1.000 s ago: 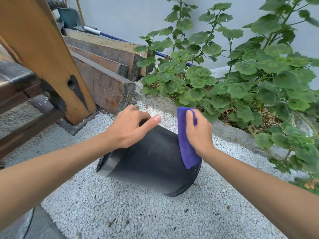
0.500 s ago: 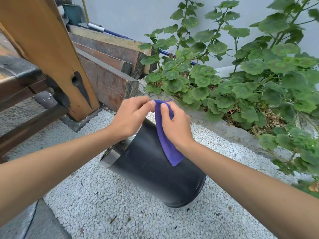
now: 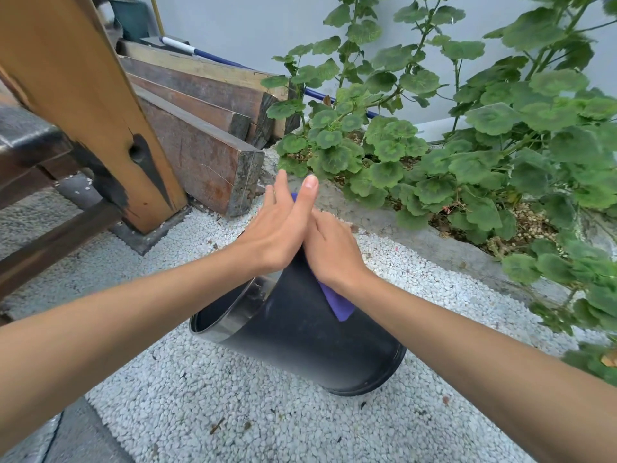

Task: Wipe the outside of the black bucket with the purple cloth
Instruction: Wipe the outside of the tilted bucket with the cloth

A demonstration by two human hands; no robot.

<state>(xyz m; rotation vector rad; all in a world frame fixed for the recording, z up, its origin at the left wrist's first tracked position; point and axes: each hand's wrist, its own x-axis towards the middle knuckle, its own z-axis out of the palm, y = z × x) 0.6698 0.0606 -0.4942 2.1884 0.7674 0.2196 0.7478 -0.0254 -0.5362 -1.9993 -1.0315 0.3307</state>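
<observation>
While the tilted black plastic bucket (image 3: 300,332) lies beneath both wrists, the right hand (image 3: 329,250) presses a soft purple cloth (image 3: 337,304) against its slick, seemingly light wall; the left hand (image 3: 283,225), fingers straight, steadies the rim.

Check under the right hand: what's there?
The purple cloth lies under the right hand, against the black bucket. One corner pokes out below the wrist; the rest is covered.

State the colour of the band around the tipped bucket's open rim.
Silvery grey, on the round black plastic bucket; the band shows best in the head view.
</observation>
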